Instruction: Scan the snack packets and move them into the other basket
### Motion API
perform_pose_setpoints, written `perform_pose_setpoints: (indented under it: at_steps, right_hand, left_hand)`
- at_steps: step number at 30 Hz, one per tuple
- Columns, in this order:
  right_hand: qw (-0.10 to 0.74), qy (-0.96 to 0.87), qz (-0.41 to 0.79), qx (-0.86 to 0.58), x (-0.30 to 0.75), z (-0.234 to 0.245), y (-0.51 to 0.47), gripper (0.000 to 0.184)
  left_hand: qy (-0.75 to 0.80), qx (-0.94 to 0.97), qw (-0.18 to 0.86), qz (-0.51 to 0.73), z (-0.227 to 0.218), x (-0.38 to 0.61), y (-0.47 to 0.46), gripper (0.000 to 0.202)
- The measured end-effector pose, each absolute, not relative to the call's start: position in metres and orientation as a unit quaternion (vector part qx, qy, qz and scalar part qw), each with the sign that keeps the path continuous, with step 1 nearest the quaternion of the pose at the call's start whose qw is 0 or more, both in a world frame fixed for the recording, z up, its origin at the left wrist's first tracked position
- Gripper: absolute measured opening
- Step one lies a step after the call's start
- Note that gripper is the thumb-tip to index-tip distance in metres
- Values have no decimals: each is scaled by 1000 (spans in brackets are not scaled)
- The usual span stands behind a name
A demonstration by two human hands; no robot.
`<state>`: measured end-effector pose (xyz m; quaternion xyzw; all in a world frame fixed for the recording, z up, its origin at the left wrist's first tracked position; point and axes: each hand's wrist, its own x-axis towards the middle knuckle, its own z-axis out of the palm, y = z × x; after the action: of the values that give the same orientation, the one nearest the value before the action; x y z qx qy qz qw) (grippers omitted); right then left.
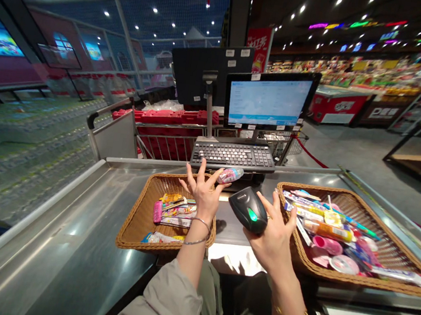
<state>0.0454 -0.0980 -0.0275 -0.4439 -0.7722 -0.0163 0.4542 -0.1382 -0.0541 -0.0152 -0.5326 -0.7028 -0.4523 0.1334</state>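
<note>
My left hand (pixel 204 196) pinches a small clear bottle with pink and blue markings (pixel 231 175) near the keyboard's front edge, its other fingers spread. In my right hand (pixel 274 237) is a black barcode scanner (pixel 247 209) with a green light glowing on it. The scanner points up and left toward the bottle, apart from it. Beneath my left hand stands a wicker basket (pixel 137 210) with several small packaged items and a pink case (pixel 158 212). To the right of my right hand, a second wicker basket (pixel 396 244) holds many colourful packages, tubes and toys.
A keyboard (pixel 234 154) and a lit monitor (pixel 267 102) stand behind my hands. The metal counter (pixel 82 213) runs under both baskets. Beyond it are a shopping cart (pixel 170 139), a red freezer (pixel 335 107) and store shelves.
</note>
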Motion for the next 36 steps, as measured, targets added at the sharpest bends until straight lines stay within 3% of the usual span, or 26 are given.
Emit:
perform_pose_setpoints:
  at_steps: [16, 27, 36]
  right_hand:
    - [474, -751, -36, -458, 46, -28, -95, 20]
    - [493, -707, -15, -506, 67, -28, -92, 57]
    - [509, -666, -28, -544, 96, -33, -85, 53]
  left_hand:
    - [-709, -534, 130, -441, -12, -133, -55, 38]
    - [-692, -558, 131, -439, -11, -114, -50, 39]
    - [-668, -589, 129, -436, -10, -86, -42, 39]
